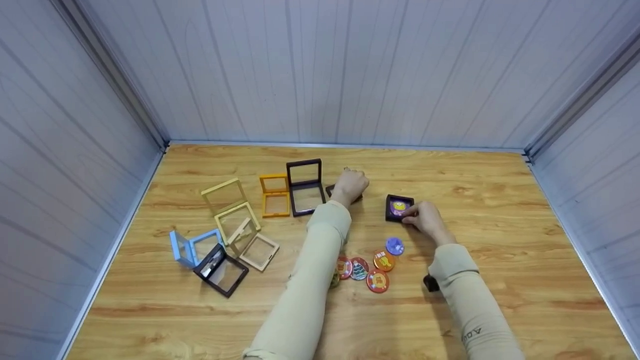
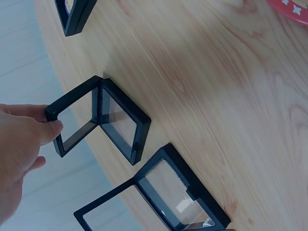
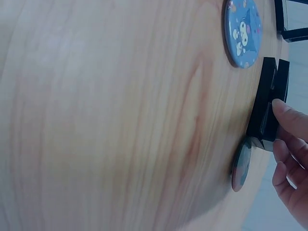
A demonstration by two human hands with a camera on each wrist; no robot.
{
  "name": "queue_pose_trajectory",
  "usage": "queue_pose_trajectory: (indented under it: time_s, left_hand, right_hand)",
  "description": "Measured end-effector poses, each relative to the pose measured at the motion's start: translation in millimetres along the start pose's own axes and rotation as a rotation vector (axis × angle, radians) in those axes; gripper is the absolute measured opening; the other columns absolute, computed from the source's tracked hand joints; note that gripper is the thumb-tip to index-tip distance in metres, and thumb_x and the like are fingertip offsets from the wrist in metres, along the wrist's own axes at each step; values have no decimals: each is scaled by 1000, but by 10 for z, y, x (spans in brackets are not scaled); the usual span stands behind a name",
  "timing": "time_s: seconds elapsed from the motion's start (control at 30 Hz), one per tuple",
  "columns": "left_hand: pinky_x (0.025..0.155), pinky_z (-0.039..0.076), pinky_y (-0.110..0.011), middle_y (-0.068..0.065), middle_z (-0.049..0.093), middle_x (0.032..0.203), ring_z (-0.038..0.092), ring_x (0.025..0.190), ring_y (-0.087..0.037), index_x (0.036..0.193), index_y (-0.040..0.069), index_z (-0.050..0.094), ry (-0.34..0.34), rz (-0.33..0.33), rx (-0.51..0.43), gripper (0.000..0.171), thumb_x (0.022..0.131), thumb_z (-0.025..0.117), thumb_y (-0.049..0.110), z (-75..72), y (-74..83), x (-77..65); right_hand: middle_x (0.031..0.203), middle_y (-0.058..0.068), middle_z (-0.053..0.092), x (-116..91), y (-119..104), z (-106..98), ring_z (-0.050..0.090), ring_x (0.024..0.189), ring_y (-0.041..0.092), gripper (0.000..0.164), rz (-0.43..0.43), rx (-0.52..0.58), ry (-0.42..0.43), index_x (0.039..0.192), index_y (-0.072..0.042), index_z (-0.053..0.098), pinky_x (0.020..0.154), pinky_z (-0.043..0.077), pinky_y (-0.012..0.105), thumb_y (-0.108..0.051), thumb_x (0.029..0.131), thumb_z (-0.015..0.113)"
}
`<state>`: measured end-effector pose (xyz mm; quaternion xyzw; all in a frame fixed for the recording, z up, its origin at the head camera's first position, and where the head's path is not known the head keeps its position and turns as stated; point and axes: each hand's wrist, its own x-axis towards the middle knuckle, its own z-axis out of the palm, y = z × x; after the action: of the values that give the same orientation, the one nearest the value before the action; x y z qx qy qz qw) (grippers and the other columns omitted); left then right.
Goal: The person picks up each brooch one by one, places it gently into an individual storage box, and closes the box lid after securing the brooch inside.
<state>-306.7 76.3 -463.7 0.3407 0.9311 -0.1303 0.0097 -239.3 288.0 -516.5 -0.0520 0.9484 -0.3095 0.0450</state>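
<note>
My left hand point(image 1: 351, 184) pinches the raised half of a small black display frame point(image 2: 126, 126) between thumb and fingers. This frame stands hinged open on the table, and the hand covers most of it in the head view. To the right, my right hand point(image 1: 426, 220) holds the near edge of another small black display frame point(image 1: 387, 209), which has a purple badge with a yellow figure point(image 1: 399, 205) in it. In the right wrist view the thumb lies on this frame's lid point(image 3: 283, 77), with a narrow gap between the two halves.
Several opened frames stand to the left, among them a larger black frame point(image 1: 306, 186), an orange frame point(image 1: 275, 204) and a blue frame point(image 1: 183, 250). Round badges point(image 1: 378, 281) lie between the forearms. A small black object point(image 1: 430, 283) shows beside the right sleeve. Panel walls point(image 1: 320, 75) enclose the table.
</note>
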Motion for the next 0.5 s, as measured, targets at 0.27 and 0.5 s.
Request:
queue_pose_trajectory:
  time_s: [0.27, 0.5]
  left_hand:
    - [77, 47, -33, -1, 62, 96, 59, 84, -16, 94, 17, 67, -5, 14, 59, 21, 87, 51, 5, 99, -9, 4]
    - [55, 49, -31, 1, 56, 96, 57, 76, -15, 88, 24, 66, 141, 30, 84, 30, 91, 43, 5, 840, -43, 357]
  right_hand:
    - [91, 19, 64, 16, 18, 11, 57, 89, 34, 13, -31, -14, 9, 86, 2, 70, 79, 44, 43, -4, 74, 69]
    - [94, 20, 63, 57, 25, -31, 55, 92, 35, 13, -16, -40, 9, 86, 2, 69, 82, 42, 45, -4, 75, 68]
